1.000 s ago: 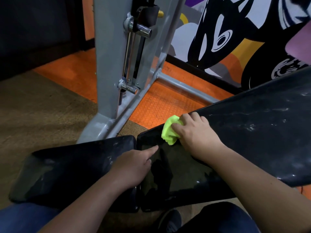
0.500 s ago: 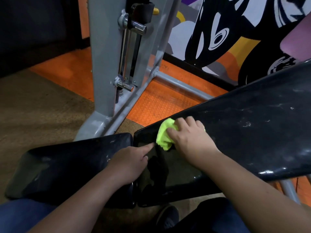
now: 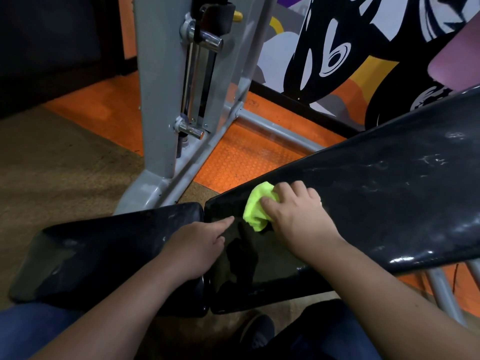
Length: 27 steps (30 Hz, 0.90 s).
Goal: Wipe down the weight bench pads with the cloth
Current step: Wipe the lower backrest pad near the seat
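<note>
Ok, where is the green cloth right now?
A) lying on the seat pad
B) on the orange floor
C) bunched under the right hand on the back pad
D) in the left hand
C: the right hand grips the bunched green cloth against the lower end of the back pad.

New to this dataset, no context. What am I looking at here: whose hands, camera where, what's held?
No robot here: a person wears one camera on the head, looking down at their own two hands. The right hand grips a bunched yellow-green cloth against the long black back pad of a weight bench. The left hand holds nothing; it rests where the seat pad meets the back pad, index finger pointing out. Behind stands a grey machine frame on orange floor.
</note>
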Motion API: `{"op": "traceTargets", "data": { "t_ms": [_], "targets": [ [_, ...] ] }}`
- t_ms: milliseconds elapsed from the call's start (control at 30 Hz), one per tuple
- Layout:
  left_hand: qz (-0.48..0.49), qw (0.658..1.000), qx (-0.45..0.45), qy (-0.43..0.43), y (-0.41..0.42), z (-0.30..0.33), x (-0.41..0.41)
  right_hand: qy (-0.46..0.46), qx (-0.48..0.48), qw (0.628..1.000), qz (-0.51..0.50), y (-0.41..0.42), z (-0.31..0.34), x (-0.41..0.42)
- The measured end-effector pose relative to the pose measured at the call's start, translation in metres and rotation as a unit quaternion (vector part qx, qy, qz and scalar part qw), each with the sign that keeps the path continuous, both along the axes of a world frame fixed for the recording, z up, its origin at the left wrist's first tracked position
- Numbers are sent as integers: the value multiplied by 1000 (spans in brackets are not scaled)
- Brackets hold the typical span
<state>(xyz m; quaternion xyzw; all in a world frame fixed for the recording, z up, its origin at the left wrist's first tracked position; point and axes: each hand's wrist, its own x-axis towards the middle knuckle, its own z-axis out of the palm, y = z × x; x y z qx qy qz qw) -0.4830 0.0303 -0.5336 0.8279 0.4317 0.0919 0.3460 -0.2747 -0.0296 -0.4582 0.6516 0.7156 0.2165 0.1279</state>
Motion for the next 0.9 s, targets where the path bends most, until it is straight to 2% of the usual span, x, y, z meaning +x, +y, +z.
{"op": "traceTargets", "data": {
  "t_ms": [100,233,367,500,633,800,900],
  "targets": [
    [1,1000,-4,-3,-2,-1,-1,1,-13,999,40,-11,-1,6],
    [7,1000,-2,-19,0,-3,-4,9,14,1000,-4,-7,5,0],
    [1,1000,9,-8,-4,-4,-3,3,-20,998,51,-21,-1,1],
    [0,1000,2,-20,-1,-7,-5,13,7,1000,-2,-16,8,1],
    [-5,1000,11,-6,-4,-7,-4,5,-28,998,61,-31,-2,-1],
    [-1,1000,5,-19,-1,-7,-6,11,-7,1000,8,-29,5,-4],
    [-3,1000,8,-12,-5,-6,-5,8,-25,998,65,-39,-2,-3]
  ]
}}
